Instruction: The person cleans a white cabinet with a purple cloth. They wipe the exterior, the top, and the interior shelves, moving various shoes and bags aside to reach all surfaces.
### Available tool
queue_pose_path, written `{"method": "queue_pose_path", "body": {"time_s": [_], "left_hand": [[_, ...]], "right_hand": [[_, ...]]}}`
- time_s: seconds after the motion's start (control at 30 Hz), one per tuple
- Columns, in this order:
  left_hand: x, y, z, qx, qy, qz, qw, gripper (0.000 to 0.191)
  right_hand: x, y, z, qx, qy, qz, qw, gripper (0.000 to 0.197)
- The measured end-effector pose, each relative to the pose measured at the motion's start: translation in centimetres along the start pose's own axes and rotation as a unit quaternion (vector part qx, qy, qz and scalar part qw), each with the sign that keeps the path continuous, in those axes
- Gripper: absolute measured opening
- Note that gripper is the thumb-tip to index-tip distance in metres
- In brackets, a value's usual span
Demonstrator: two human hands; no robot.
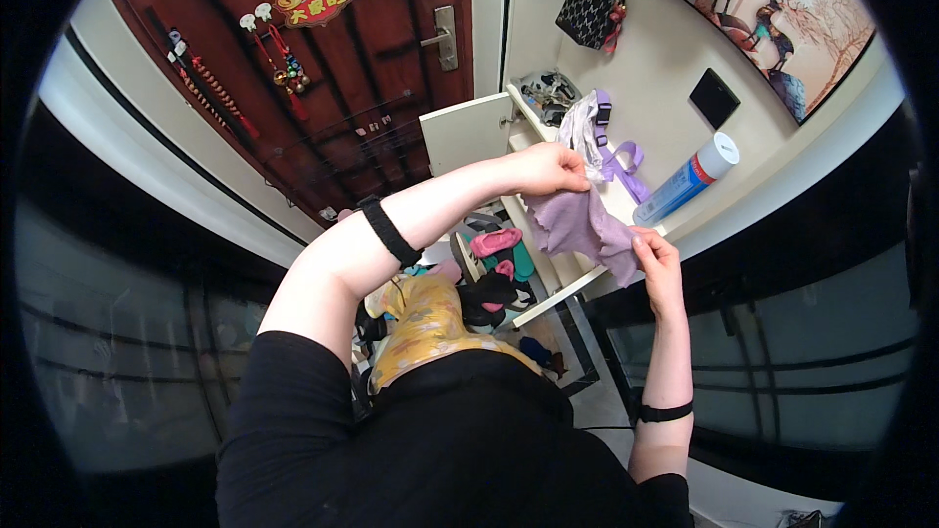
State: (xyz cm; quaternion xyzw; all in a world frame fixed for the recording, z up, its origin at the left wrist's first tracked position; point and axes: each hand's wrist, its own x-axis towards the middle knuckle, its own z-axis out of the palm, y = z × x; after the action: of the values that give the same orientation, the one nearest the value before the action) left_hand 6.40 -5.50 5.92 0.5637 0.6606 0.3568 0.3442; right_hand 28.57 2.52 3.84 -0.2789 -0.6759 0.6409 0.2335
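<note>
A thin lilac cloth point(576, 227) with ragged edges is stretched between my two hands, above the top of a white shoe cabinet. My left hand point(554, 167) pinches its upper edge, close to a crumpled silvery-white item point(579, 130); whether the hand touches that item I cannot tell. Its lower right corner is between the thumb and fingers of my right hand point(660, 264). A purple strap point(623, 165) with black buckles lies just beyond the cloth. Beside my right hand, an aerosol can point(686, 180) in blue and white, with a white cap, stands on the cabinet top.
Two cabinet doors point(469, 133) point(561, 297) hang open. Pink clogs point(496, 240) and several other shoes are heaped below, near my yellow patterned trousers point(425, 319). A tray of small items point(546, 94) sits at the cabinet's far end. A handbag point(587, 11) hangs by the wooden door point(367, 51).
</note>
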Motion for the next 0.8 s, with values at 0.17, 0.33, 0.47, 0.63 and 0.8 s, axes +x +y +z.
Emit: {"method": "queue_pose_path", "body": {"time_s": [0.17,0.33,0.47,0.63,0.8], "left_hand": [[-0.6,-0.4,0.4,-0.054,0.021,-0.027,0.998,0.016],[1.4,-0.8,0.8,-0.045,0.007,-0.017,0.999,0.016],[3.0,-0.2,2.3,-0.102,0.062,-0.003,0.993,0.018],[2.5,0.3,2.4,-0.22,-0.003,-0.083,0.972,0.023],[1.9,-2.4,1.8,-0.195,-0.023,-0.04,0.98,0.019]], "right_hand": [[0.5,0.6,0.9,-0.004,-0.007,-0.041,0.999,0.017],[1.5,0.2,2.6,0.028,-0.059,-0.066,0.996,0.031],[2.7,0.5,2.6,-0.043,-0.082,-0.151,0.984,0.034],[3.6,2.0,2.6,-0.249,-0.078,-0.29,0.921,0.034],[4.1,0.6,3.0,-0.103,-0.092,-0.155,0.978,0.03]]}}
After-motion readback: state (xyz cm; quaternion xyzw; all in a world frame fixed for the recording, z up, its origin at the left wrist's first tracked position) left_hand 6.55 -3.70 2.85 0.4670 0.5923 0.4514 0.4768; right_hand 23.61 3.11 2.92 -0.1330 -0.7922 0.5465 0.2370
